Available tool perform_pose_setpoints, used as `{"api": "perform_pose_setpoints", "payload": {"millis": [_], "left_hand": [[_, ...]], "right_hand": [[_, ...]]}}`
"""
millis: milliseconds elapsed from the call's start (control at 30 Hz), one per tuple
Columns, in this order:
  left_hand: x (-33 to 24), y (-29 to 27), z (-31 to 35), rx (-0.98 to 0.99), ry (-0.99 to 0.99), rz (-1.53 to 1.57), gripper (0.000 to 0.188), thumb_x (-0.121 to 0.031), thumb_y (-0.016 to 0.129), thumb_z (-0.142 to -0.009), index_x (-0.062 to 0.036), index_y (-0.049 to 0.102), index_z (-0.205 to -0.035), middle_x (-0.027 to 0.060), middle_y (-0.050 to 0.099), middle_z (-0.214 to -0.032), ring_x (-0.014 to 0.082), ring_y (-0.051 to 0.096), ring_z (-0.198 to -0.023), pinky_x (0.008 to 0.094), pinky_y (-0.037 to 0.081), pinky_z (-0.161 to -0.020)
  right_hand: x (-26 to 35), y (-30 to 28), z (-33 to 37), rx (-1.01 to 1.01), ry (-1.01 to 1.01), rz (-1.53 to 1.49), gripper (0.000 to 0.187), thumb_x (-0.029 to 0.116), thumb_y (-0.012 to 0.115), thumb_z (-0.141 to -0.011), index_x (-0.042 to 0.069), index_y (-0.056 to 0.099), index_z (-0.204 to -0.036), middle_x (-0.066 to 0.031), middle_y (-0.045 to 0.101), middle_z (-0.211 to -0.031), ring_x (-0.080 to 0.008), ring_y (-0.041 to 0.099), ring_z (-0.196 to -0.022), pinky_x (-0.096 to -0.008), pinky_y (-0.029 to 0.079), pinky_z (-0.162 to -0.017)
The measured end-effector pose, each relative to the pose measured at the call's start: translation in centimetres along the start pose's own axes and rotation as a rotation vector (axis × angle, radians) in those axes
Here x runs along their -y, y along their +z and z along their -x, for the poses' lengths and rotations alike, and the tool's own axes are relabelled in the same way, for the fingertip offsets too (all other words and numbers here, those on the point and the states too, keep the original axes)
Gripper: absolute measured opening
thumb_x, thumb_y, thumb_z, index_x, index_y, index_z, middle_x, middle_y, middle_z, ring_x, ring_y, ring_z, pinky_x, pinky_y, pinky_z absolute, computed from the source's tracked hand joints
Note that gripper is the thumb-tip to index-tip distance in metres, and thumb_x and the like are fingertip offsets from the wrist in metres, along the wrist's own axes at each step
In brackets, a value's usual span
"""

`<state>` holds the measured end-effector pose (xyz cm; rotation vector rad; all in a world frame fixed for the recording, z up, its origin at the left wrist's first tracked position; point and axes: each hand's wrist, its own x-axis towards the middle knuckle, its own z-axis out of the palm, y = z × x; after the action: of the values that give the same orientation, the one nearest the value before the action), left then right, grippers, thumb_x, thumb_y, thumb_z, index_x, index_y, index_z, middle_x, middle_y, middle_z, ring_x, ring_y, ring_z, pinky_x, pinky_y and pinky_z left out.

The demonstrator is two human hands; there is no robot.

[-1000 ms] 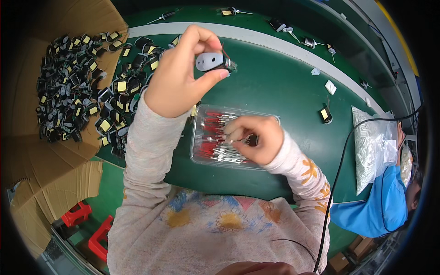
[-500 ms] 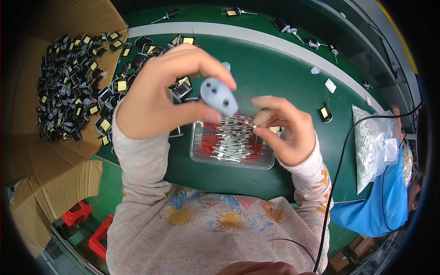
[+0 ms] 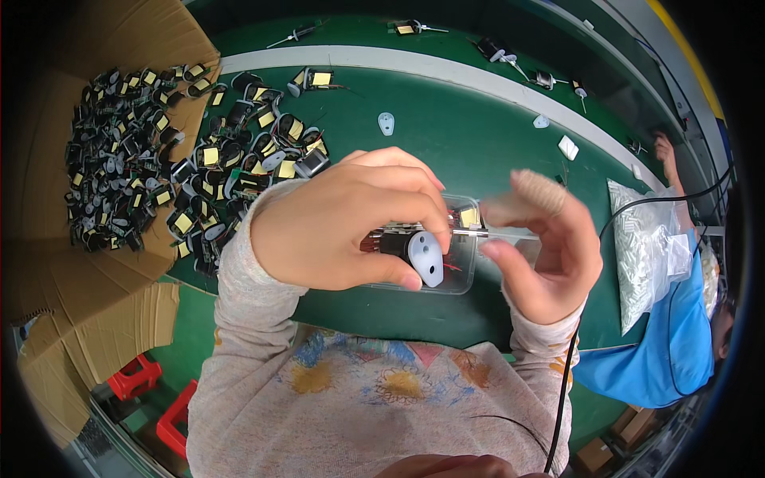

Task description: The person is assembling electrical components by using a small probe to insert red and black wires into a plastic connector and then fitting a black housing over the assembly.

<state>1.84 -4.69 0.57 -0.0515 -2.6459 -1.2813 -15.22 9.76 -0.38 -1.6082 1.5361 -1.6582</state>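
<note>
My left hand (image 3: 351,219) is closed around a black cylindrical part, seemingly a small motor (image 3: 394,242), held over the clear plastic tray (image 3: 458,290). A pale grey oval plate with holes (image 3: 427,258) sits at its end, facing me. Beside it a thin silver-and-white rod (image 3: 476,233) points right; whether it joins the motor I cannot tell. My right hand (image 3: 550,247), partly blurred and with a bandaged finger, is at the rod's right end, thumb and fingers apart around it. Red wire-like pieces (image 3: 452,266) show in the tray, mostly hidden by my left hand.
A cardboard box (image 3: 179,119) full of similar black parts stands left, with a loose pile (image 3: 263,147) beside it. Rodded parts (image 3: 498,52) lie beyond the pale strip. A bag of white pieces (image 3: 637,271), a black cable (image 3: 586,303) and another person's blue sleeve (image 3: 661,350) are right.
My left hand has moved right and down, turning the motor so its side shows. My right hand, earlier pinching at the tray's pieces, has moved right and its fingers have spread.
</note>
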Motion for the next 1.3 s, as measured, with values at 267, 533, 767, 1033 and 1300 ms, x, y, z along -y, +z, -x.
{"api": "perform_pose_setpoints", "payload": {"millis": [267,533,767,1033,1300], "left_hand": [[-0.2,0.3,-0.7,-0.079,0.057,0.209,0.034,-0.021,0.078,-0.065,-0.0059,0.065,-0.092,0.004,0.063,-0.094,0.0274,0.054,-0.102,0.0384,0.04,-0.089],[-1.4,2.5,-1.5,-0.432,-0.071,-0.116,0.032,-0.012,0.076,-0.061,-0.0046,0.065,-0.089,0.0058,0.065,-0.088,0.0238,0.059,-0.084,0.0326,0.045,-0.076],[-1.8,3.4,-1.8,-0.574,-0.007,-0.27,0.034,-0.008,0.08,-0.057,-0.0033,0.066,-0.087,0.0058,0.066,-0.08,0.0185,0.058,-0.069,0.0283,0.043,-0.063],[-1.7,3.5,-2.1,-0.584,0.059,-0.301,0.033,-0.009,0.08,-0.057,-0.002,0.066,-0.087,0.0057,0.066,-0.075,0.0172,0.058,-0.063,0.0266,0.039,-0.06],[-1.4,3.6,-1.8,-0.589,0.056,-0.37,0.03,-0.009,0.079,-0.058,-0.0028,0.067,-0.086,0.0055,0.066,-0.074,0.0179,0.059,-0.063,0.0279,0.039,-0.06]], "right_hand": [[-2.3,-0.6,-0.6,0.199,-0.11,-0.195,0.026,-0.004,0.072,-0.068,-0.005,0.062,-0.092,-0.0144,0.066,-0.084,-0.0198,0.064,-0.075,-0.0283,0.053,-0.069],[-0.8,-1.1,0.8,-0.375,-0.111,-0.284,0.025,0.002,0.069,-0.076,-0.007,0.057,-0.095,-0.0181,0.064,-0.083,-0.0246,0.066,-0.074,-0.0351,0.055,-0.068],[0.7,-1.8,1.1,-0.222,-0.22,-0.032,0.021,0.004,0.071,-0.072,-0.007,0.058,-0.083,-0.0204,0.062,-0.07,-0.0249,0.063,-0.063,-0.0312,0.052,-0.058],[0.9,-2.0,0.9,-0.116,-0.273,0.033,0.018,0.005,0.066,-0.077,-0.006,0.054,-0.086,-0.0214,0.06,-0.069,-0.0252,0.061,-0.061,-0.0308,0.05,-0.056],[1.1,-2.1,0.5,-0.102,-0.358,0.175,0.017,0.003,0.067,-0.075,-0.008,0.056,-0.082,-0.0215,0.063,-0.069,-0.0248,0.062,-0.06,-0.0309,0.051,-0.057]]}}
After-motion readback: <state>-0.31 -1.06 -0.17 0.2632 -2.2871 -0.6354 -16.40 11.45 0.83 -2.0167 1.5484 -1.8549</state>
